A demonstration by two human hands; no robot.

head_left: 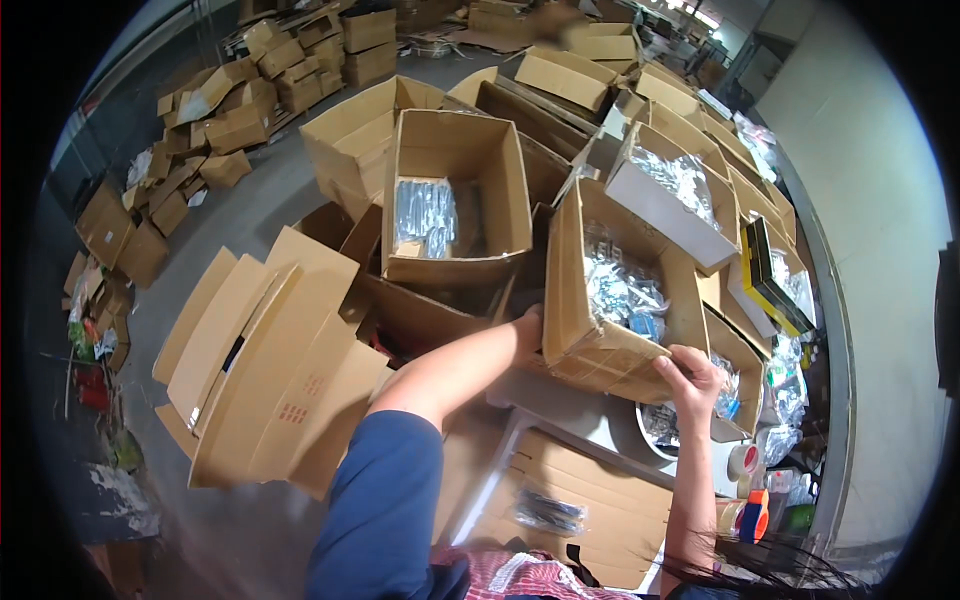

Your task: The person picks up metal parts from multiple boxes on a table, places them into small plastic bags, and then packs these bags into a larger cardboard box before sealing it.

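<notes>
An open cardboard box (625,368) stands tilted in front of me, with clear plastic bags of shiny metal parts (620,285) and a blue piece inside. My right hand (693,378) grips the top edge of its near wall, thumb on the outside. At the same box's lower left corner is my left hand (532,325); its fingers are hidden behind the cardboard. Below the box is a work surface covered by a cardboard sheet (600,480), where a small bundle of dark, plastic-wrapped pieces (550,512) lies.
Left of it, another open box (460,268) holds clear-wrapped strips. More open boxes (570,80) crowd behind, one white-sided box (670,215) among them. Folded cardboard (290,390) leans at left. A round white container (655,430) and tape rolls (742,460) sit at right.
</notes>
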